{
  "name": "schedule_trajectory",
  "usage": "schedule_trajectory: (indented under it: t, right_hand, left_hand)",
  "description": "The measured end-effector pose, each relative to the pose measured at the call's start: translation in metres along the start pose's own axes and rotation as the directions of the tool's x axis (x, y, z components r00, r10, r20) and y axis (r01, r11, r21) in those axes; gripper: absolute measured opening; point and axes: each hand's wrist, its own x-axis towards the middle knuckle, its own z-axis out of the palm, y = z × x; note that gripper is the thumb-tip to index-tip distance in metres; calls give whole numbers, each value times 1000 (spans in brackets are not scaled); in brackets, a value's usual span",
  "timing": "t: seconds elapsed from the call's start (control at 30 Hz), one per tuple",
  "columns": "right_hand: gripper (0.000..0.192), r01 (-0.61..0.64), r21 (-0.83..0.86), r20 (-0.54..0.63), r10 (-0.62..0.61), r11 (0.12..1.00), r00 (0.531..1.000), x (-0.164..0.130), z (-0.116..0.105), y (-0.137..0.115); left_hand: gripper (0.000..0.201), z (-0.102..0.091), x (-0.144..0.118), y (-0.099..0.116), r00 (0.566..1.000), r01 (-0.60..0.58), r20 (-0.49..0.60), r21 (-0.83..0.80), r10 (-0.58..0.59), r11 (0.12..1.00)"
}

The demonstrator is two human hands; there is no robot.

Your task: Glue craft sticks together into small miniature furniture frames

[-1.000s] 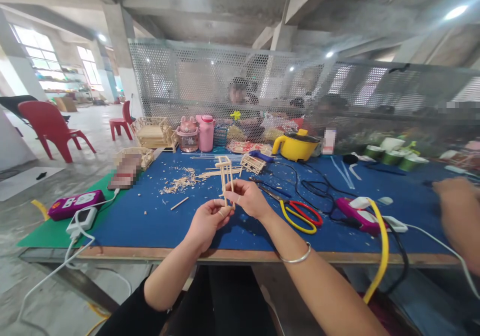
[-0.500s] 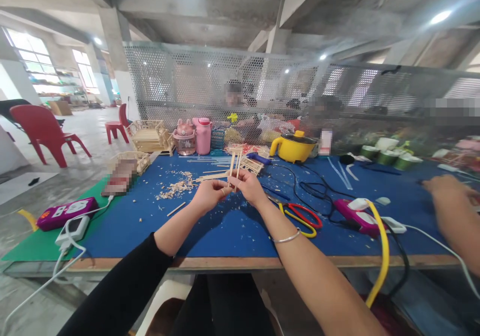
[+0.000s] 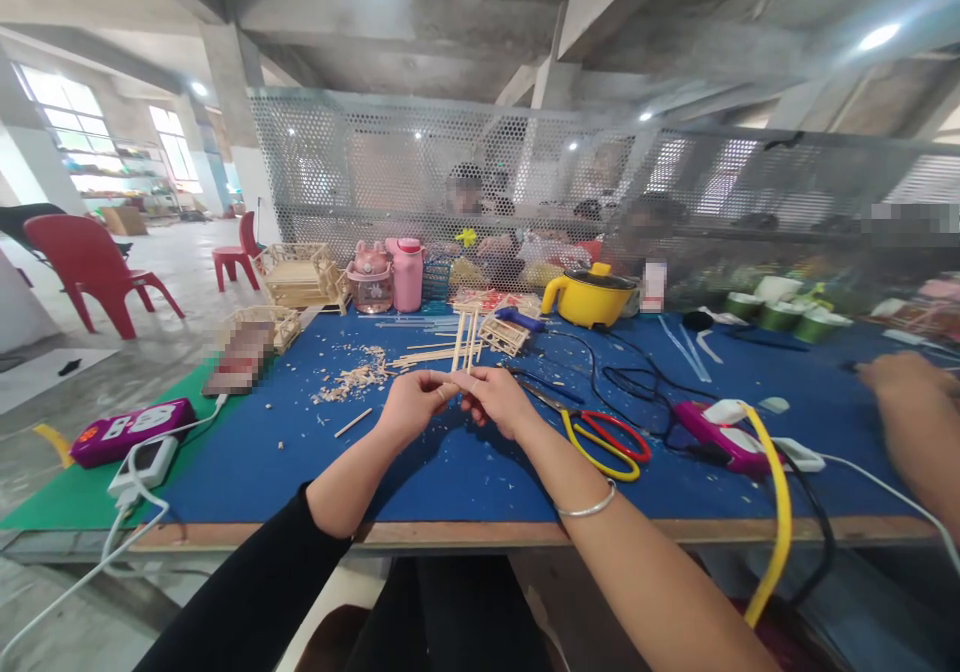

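At frame center we held a small stick frame point(image 3: 463, 337) upright over the blue table point(image 3: 300, 442), our left hand point(image 3: 411, 404) and right hand point(image 3: 497, 399) both pinching its lower ends. We judged it mid-assembly; next move needs a steady grip. Scissors point(image 3: 600, 437) lay just right.

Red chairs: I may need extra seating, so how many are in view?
2. One red chair stands on the floor at far left; a second red chair sits farther back, near the table's far left corner. Others may be hidden behind the mesh screen.
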Motion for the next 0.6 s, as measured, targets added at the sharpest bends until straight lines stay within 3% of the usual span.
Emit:
schedule_trajectory:
  t: [0.13,0.3,0.43,0.53,0.6]
  right_hand:
    - [30,-26,3,-4,26,1000,1000,1,2,2]
    - [29,-1,-23,-6,1,1000,1000,1,3,2]
    - [27,6,-20,2,-6,1000,1000,-1,3,-1]
    - [27,9,-6,10,-9,1000,1000,-1,2,-3]
    - [28,9,7,29,-9,1000,1000,-1,2,-3]
  left_hand:
    - [28,-2,-2,3,999,-39,-19,95,41,995]
    - [18,-8,-1,1,991,-90,-56,406,123,909]
    - [27,-11,-5,0,975,-82,-136,521,177,850]
    - [45,-12,-1,7,959,-108,-202,381,197,918]
    - [47,-13,8,17,973,-90,-204,79,104,993]
